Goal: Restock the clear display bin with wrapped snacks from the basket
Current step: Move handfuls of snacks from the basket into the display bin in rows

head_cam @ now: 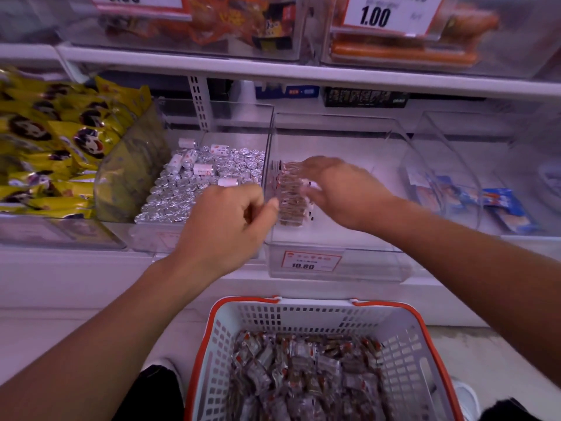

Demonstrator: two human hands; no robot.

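Fingers (306, 174) spread over wrapped snacks (291, 202), left hand (224, 220) loosely curled

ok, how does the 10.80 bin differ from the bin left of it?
The 10.80 bin holds only one short row of brown wrapped snacks along its left wall; the left bin is covered with silver foil pieces. Both hands, left hand and right hand, are at the 10.80 bin. Both bins are clear plastic.

A shop is shown: white shelves (273, 74) are lined with clear bins (334, 256) of packaged snacks, price tags (311, 260), and a shopping basket (303, 317).
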